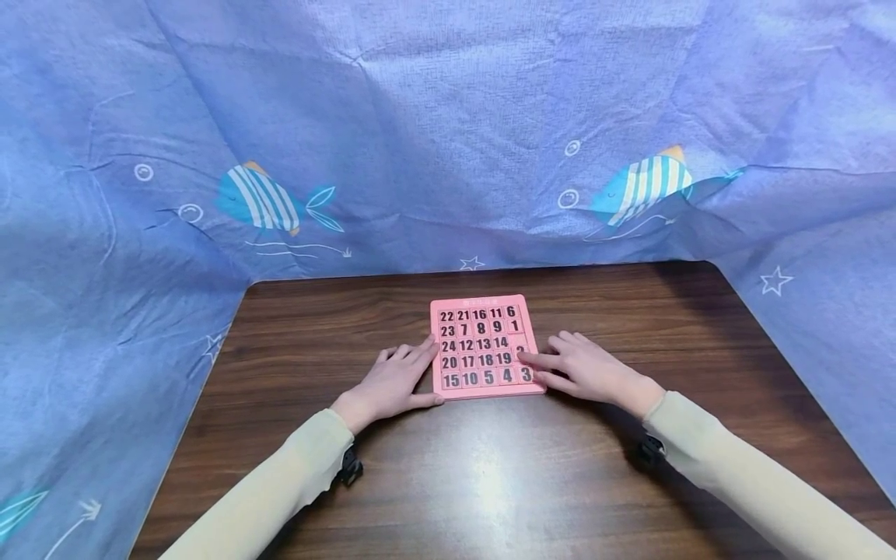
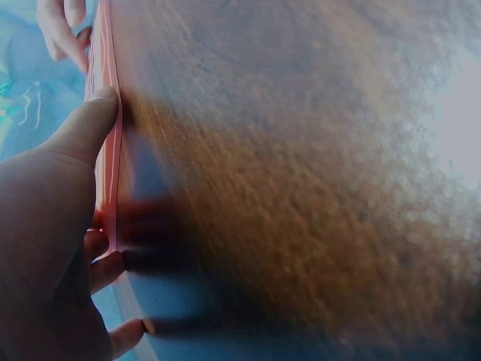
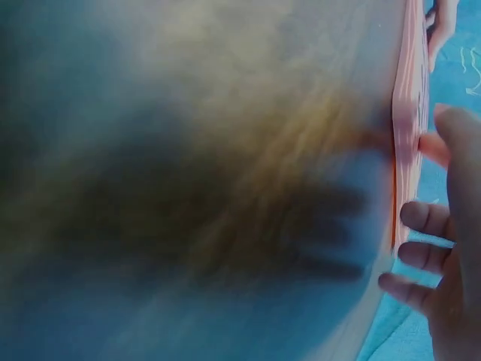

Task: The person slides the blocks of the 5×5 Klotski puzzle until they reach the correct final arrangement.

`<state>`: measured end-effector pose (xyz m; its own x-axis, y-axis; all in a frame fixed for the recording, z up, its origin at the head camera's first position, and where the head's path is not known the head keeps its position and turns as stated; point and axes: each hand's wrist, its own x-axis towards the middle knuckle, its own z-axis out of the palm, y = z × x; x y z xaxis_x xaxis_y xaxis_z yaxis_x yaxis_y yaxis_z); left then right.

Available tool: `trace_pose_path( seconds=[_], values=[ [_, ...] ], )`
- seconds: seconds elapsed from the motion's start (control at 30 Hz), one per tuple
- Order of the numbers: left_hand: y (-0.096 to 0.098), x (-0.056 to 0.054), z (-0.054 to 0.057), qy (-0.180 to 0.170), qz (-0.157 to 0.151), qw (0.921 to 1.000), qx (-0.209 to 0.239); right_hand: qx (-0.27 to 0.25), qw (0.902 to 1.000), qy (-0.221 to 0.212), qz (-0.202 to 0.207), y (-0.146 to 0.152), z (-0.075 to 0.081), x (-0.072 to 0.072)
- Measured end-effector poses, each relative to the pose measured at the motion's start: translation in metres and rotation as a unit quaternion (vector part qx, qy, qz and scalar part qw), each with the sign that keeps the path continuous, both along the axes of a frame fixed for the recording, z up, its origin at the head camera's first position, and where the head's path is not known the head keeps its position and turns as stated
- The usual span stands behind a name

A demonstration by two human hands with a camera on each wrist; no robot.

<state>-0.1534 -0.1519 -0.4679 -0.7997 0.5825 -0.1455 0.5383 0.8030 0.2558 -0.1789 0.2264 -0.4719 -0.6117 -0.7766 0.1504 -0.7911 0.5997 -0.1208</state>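
Note:
A pink sliding number puzzle [image 1: 490, 350] lies flat on the table in the head view, its tiles bearing black numbers. My left hand [image 1: 388, 389] is at its lower left corner, index finger along the left side and thumb against the near edge. The left wrist view shows that thumb [image 2: 94, 124] on the pink edge. From the right, my right hand [image 1: 591, 369] reaches over the puzzle's right side. Its index fingertip touches the tile marked 2, partly hiding it, below a gap in the right column. Its other fingers [image 3: 425, 256] are loosely bent beside the board.
The dark wood table [image 1: 490, 482] has a bright glare near its front. Blue cloth [image 1: 448, 140] printed with fish and stars hangs behind it and at both sides. A black wrist device [image 1: 350, 467] sits under the left sleeve, another [image 1: 651, 449] under the right.

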Motion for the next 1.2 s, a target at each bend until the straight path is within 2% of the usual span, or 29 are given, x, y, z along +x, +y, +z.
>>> trace_pose_path(
  seconds=[0.13,0.23,0.3,0.47,0.57,0.63,0.8,0.87,1.03,1.2],
  values=[
    [0.001,0.0,0.001,-0.001,0.001,1.0,0.005,0.003,0.9994,-0.014,-0.031,-0.005,0.002,-0.007],
    [0.001,0.0,0.002,-0.004,0.002,1.0,0.007,0.006,0.9991,-0.021,-0.035,-0.007,0.003,-0.008],
    [0.001,0.0,0.001,-0.004,0.002,1.0,0.006,0.0,0.9997,-0.016,-0.016,-0.005,0.003,-0.004],
    [-0.001,0.0,-0.002,0.004,0.005,0.9999,0.01,-0.037,0.997,0.011,0.068,0.005,-0.002,0.011],
    [-0.001,-0.001,-0.003,0.005,0.003,0.9999,0.011,-0.048,0.9951,0.023,0.083,0.01,-0.005,0.016],
    [-0.002,-0.001,-0.007,0.008,0.0,0.9999,0.013,-0.045,0.9961,0.029,0.071,0.011,-0.006,0.016],
    [0.002,-0.001,-0.007,0.003,0.0,1.0,0.006,-0.015,0.9995,0.023,0.013,0.004,-0.004,0.013],
    [0.003,-0.001,-0.005,0.001,-0.001,1.0,0.004,-0.012,0.9995,0.025,0.017,-0.001,-0.002,0.015],
    [0.001,-0.001,-0.008,0.007,-0.004,0.9998,0.02,-0.002,0.9971,0.051,0.057,-0.012,0.0,0.028],
    [0.001,0.0,-0.004,-0.006,0.005,0.9998,0.02,0.003,0.9969,0.074,0.025,-0.002,0.002,0.033]
  ],
)
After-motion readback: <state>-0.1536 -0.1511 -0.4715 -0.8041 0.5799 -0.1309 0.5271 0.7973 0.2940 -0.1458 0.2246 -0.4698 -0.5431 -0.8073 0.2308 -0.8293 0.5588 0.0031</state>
